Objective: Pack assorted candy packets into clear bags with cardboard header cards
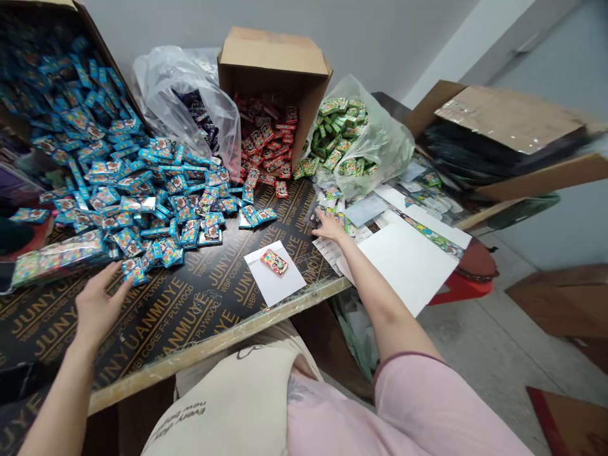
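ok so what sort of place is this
Probably a small packing workshop: loose blue packets are heaped on a printed plywood worktop, an open cardboard box holds red packets, and a clear plastic bag holds green ones.

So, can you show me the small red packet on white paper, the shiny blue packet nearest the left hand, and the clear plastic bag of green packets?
Small red packet (274, 263): head view, its printed top.
Shiny blue packet (135, 270): head view, its upper side.
Clear plastic bag (387, 144): head view, right side.
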Action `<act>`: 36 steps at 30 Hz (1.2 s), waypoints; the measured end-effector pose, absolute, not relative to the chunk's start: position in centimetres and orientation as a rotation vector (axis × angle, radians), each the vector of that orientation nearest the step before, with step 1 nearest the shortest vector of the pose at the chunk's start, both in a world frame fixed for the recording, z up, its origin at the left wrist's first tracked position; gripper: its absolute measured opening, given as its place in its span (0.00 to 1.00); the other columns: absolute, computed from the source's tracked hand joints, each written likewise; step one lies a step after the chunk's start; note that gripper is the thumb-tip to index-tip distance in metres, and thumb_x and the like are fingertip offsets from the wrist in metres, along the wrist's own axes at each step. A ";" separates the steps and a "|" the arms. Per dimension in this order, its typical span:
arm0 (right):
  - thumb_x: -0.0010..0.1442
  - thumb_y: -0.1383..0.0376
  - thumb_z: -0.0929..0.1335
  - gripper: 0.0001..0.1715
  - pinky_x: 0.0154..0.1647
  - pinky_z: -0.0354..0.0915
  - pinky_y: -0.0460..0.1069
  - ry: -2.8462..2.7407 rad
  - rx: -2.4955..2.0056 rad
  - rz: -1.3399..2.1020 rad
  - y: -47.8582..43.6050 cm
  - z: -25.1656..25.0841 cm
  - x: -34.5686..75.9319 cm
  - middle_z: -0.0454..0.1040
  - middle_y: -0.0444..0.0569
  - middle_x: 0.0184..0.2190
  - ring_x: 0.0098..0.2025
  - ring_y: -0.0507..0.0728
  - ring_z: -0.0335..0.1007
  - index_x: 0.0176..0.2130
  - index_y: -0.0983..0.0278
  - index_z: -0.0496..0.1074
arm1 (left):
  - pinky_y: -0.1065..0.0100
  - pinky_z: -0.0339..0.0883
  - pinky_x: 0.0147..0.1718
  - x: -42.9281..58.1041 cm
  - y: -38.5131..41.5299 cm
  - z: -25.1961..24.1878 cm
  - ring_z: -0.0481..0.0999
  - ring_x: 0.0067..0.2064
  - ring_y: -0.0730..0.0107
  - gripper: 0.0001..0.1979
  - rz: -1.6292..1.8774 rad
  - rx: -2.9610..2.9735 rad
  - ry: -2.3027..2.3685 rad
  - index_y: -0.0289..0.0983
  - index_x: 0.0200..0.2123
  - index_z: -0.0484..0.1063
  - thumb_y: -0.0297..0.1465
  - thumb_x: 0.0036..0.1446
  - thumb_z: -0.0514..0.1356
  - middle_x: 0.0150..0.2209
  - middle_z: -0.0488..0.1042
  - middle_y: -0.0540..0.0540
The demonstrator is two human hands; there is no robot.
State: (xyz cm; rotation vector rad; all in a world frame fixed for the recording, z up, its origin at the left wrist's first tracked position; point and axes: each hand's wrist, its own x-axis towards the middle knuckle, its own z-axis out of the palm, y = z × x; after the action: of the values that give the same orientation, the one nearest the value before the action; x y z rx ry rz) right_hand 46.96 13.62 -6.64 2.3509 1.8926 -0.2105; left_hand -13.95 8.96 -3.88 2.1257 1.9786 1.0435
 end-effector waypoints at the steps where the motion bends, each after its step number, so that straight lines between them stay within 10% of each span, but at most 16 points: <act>1: 0.54 0.58 0.68 0.47 0.54 0.54 0.66 1.923 2.310 -0.222 13.5 -6.6 46.8 0.62 0.69 0.59 0.60 0.74 0.57 0.66 0.67 0.49 | 0.52 0.68 0.54 -13.2 8.3 -4.4 0.76 0.51 0.57 0.21 1.057 2.110 1.951 0.58 0.50 0.70 0.47 0.51 0.60 0.53 0.74 0.63; 9: 0.59 0.72 0.60 0.20 0.45 0.60 0.56 2.083 2.248 -0.166 11.9 -4.7 43.4 0.75 0.72 0.40 0.43 0.67 0.71 0.48 0.79 0.69 | 0.52 0.65 0.56 -7.8 6.4 -6.2 0.75 0.53 0.54 0.23 0.924 2.079 1.696 0.38 0.50 0.73 0.44 0.56 0.58 0.51 0.76 0.40; 15: 0.64 0.61 0.59 0.19 0.46 0.62 0.55 2.599 2.565 -0.025 8.1 2.4 34.9 0.77 0.58 0.38 0.40 0.63 0.73 0.45 0.66 0.73 | 0.50 0.58 0.60 0.1 5.1 -2.2 0.64 0.62 0.51 0.38 1.018 2.274 1.443 0.38 0.63 0.57 0.48 0.54 0.61 0.61 0.64 0.35; 20: 0.60 0.53 0.64 0.16 0.29 0.65 0.51 3.010 2.644 -1.265 2.9 8.4 25.9 0.74 0.46 0.24 0.24 0.55 0.68 0.36 0.61 0.75 | 0.40 0.37 0.63 5.2 4.2 1.3 0.44 0.68 0.36 0.55 1.081 2.465 1.191 0.42 0.66 0.51 0.54 0.37 0.69 0.68 0.45 0.33; 25: 0.57 0.47 0.64 0.22 0.31 0.69 0.51 2.743 2.258 -2.441 4.0 8.0 23.5 0.74 0.47 0.26 0.27 0.55 0.71 0.32 0.62 0.72 | 0.50 0.57 0.57 5.0 2.9 1.6 0.64 0.59 0.47 0.46 1.069 1.893 0.987 0.42 0.65 0.55 0.46 0.44 0.66 0.61 0.62 0.37; 29: 0.56 0.41 0.64 0.28 0.46 0.67 0.53 3.076 2.027 -2.181 5.3 6.1 22.9 0.74 0.50 0.38 0.42 0.57 0.72 0.39 0.61 0.71 | 0.57 0.67 0.44 3.8 1.3 0.1 0.72 0.49 0.50 0.36 0.898 1.302 0.799 0.37 0.54 0.71 0.52 0.45 0.61 0.53 0.72 0.38; 36: 0.51 0.45 0.71 0.24 0.43 0.61 0.53 3.377 1.674 -1.396 5.5 4.7 21.8 0.70 0.47 0.31 0.37 0.57 0.66 0.27 0.62 0.66 | 0.61 0.68 0.39 1.9 0.8 -1.5 0.76 0.44 0.53 0.36 0.817 0.964 0.813 0.38 0.50 0.74 0.51 0.40 0.65 0.48 0.76 0.38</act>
State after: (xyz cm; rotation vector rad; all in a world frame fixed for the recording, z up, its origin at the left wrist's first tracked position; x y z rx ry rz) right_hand 21.80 5.48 4.75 1.6741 3.3768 -1.3961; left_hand 1.89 0.84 -1.45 0.9641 0.8133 0.8165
